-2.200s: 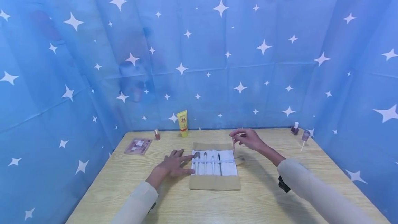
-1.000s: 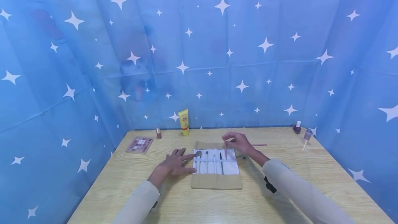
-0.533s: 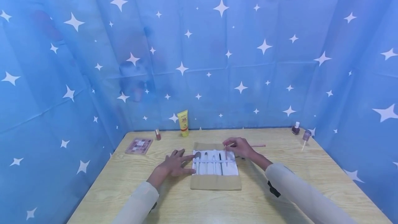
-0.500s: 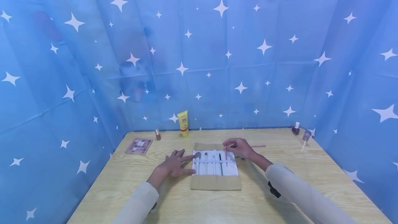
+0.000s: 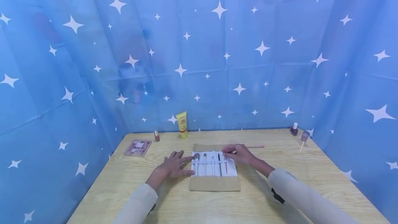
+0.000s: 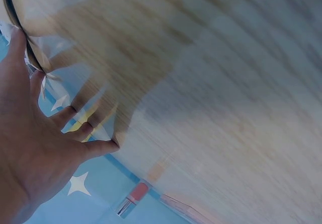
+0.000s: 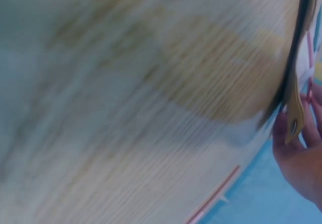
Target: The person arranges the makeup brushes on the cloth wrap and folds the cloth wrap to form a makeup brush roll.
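Note:
A tan fabric brush roll (image 5: 214, 184) lies unrolled on the table, its white lining crossed by an elastic band. Several brushes with pale handles (image 5: 197, 169) and a dark slim one (image 5: 220, 169) sit under the band. My right hand (image 5: 240, 155) pinches the upper end of a slim pink makeup brush (image 5: 226, 167), which stands in the rightmost place, its lower part reaching below the band. My left hand (image 5: 174, 166) rests with spread fingers at the roll's left edge. In the right wrist view a tan tab (image 7: 296, 118) of the roll overlaps the right hand.
Behind the right hand lies another pink stick (image 5: 256, 146). An eyeshadow palette (image 5: 138, 148), a small red-brown bottle (image 5: 157, 136) and a yellow tube (image 5: 182, 125) are at the back left. Dark nail polish (image 5: 294, 129) and a purple container (image 5: 304, 136) stand at the back right.
My right hand has brought the pink brush left from beside the roll to its rightmost place, then lowered it under the band. The left hand has stayed at the roll's edge.

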Motion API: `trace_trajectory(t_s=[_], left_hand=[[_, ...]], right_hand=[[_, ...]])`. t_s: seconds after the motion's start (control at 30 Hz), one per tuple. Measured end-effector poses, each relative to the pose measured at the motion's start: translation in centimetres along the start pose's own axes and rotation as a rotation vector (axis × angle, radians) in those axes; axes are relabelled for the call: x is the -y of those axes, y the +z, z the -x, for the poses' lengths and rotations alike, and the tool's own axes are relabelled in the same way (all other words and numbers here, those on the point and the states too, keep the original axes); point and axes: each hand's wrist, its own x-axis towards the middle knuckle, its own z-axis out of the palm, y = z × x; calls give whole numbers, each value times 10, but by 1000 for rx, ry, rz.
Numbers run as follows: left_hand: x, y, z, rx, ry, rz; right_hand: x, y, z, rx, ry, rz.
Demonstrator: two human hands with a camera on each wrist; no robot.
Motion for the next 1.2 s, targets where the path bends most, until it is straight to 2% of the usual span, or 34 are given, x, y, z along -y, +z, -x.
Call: trace_trajectory(t_s=[0.43, 0.7, 1.2], left_hand=[[-1, -1, 2, -14, 2, -17], [-1, 0, 4, -10, 5, -16], [-3, 0, 6, -12, -4, 0]], right_hand=[[1, 1, 14, 49, -48, -35], [3, 2, 21, 55, -118, -47], [6, 6, 30, 47, -101, -49]])
